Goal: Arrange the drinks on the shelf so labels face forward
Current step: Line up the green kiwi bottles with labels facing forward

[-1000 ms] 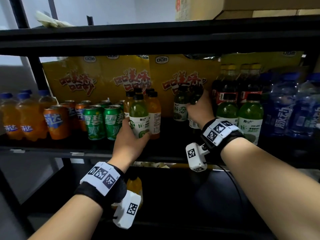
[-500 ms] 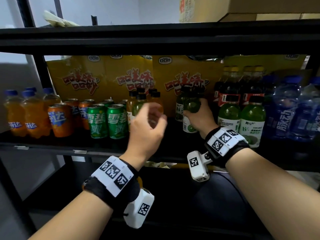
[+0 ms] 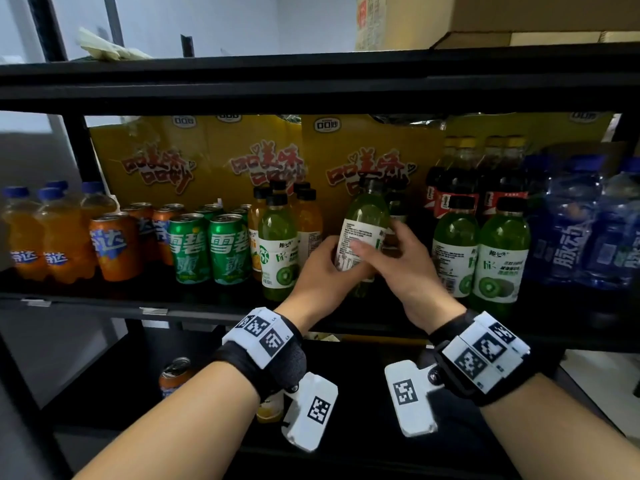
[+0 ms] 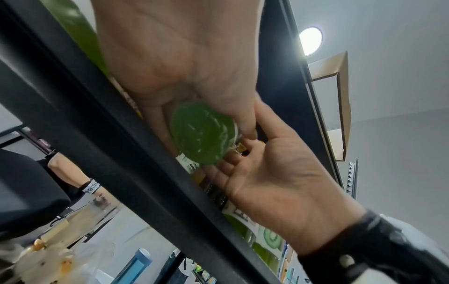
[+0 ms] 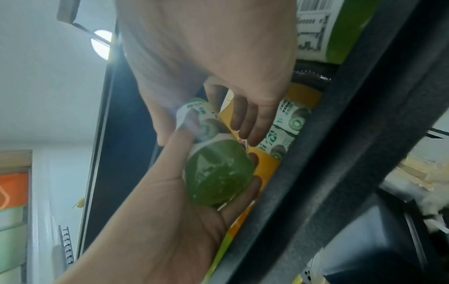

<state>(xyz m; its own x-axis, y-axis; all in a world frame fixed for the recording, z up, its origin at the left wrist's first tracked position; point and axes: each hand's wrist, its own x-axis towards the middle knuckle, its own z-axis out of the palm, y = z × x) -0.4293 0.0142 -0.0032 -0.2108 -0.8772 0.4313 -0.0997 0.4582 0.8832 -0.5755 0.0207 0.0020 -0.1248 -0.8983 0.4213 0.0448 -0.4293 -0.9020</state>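
Open shelf [image 3: 194, 308] gap flanked by kiwi bottle [image 3: 278, 249] left, kiwi pair [image 3: 479, 251] right.

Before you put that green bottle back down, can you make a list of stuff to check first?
1. Both hands hold the bottle: ok. The left hand and the right hand are wrapped round the green bottle.
2. Front label faces forward: not ok. The small-print side with the text panel faces us, and the kiwi picture points away.
3. Bottle lifted off the shelf: ok. The wrist views show its bare bottom in the air.
4. Free spot to set it down: cannot tell. The hands hide the shelf behind the bottle.
5. Neighbour to copy: ok. The kiwi bottle on the left shows its picture.
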